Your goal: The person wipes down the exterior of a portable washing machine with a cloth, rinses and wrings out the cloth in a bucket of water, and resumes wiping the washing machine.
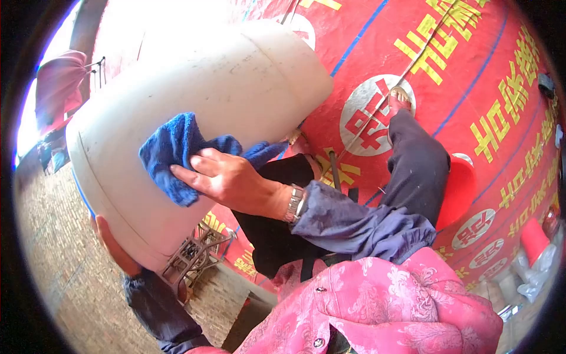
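Observation:
A large white plastic barrel (194,82) lies tilted across the upper left, with scuffs and dark specks on its side. My right hand (227,180) is closed on a blue cloth (171,156) and presses it against the barrel's curved wall. One end of the cloth trails to the right, past my knuckles. At the barrel's lower left edge, my left hand (115,245) grips the rim; part of its fingers is hidden behind it. A metal watch sits on my right wrist.
A red sheet with yellow characters (436,65) covers the ground. Beside my leg is a red bucket-like object (457,192). A small metal-framed stand (191,256) is below the barrel, near brick paving (65,253). Plastic bags (533,271) lie at the far right.

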Motion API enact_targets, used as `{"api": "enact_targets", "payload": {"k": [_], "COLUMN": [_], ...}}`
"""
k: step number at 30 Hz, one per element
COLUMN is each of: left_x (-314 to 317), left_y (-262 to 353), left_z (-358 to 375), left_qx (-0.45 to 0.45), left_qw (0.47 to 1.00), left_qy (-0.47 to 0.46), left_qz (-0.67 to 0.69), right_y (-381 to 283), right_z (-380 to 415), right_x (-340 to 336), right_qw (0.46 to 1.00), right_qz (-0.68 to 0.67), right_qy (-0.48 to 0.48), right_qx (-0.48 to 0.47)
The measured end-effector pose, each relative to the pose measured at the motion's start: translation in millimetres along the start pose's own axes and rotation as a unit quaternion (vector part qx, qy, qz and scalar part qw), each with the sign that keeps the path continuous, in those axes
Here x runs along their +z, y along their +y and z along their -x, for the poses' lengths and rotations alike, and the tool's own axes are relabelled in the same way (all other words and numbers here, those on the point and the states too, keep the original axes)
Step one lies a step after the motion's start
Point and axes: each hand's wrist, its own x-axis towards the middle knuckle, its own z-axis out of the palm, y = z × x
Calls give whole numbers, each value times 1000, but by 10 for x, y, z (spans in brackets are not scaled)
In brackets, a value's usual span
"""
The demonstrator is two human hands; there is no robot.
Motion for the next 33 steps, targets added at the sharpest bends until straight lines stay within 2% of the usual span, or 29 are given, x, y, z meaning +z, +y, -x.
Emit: {"api": "enact_targets", "payload": {"k": [3, 4, 5, 11, 15, 18, 19, 20, 21, 22, 24, 26, 29, 32, 33], "left_x": [92, 174, 217, 329, 233, 204, 190, 171, 83, -48, -35, 191, -62, -45, 32], "left_y": [81, 114, 125, 126, 134, 168, 166, 150, 79, -23, -31, 108, -61, -48, -10], "left_z": [47, 81, 97, 144, 120, 111, 108, 95, 71, 41, 64, 146, 51, 90, 112], "left_qx": [6, 10, 13, 18, -5, 16, 20, 22, 7, -9, -11, 25, -32, -45, -28], "left_qw": [1000, 1000, 1000, 998, 1000, 999, 999, 999, 1000, 999, 999, 999, 995, 997, 998], "left_qy": [8, 13, 18, 48, 14, -17, -17, -19, -20, -21, -23, -20, -40, 16, 21], "left_qz": [-16, -14, -13, 22, 25, -26, -26, -28, 4, 36, 42, -2, 83, 64, 50], "right_y": [128, 166, 273, 1566, 2344, 2342, 2038, 1824, 1608, 1273, 733, 423, 121, 182, 313], "right_z": [158, 189, 220, 144, 158, 327, 267, 260, 271, 287, 293, 214, 93, -80, -118], "right_x": [48, 39, 58, -116, -328, -329, -365, -331, -291, -234, -1, 5, 172, 322, 347], "right_qw": [998, 997, 996, 969, 910, 915, 923, 935, 954, 967, 981, 982, 997, 996, 998], "right_qz": [-7, -35, -6, 93, 174, 208, 205, 204, 171, 131, 94, -7, -39, -85, -57], "right_qy": [61, 48, 47, 96, 78, 95, 89, 132, 124, 67, 97, 45, 58, 26, 26], "right_qx": [26, 54, 70, 209, 367, 333, 313, 258, 211, 209, 138, 186, 33, -27, -25]}}
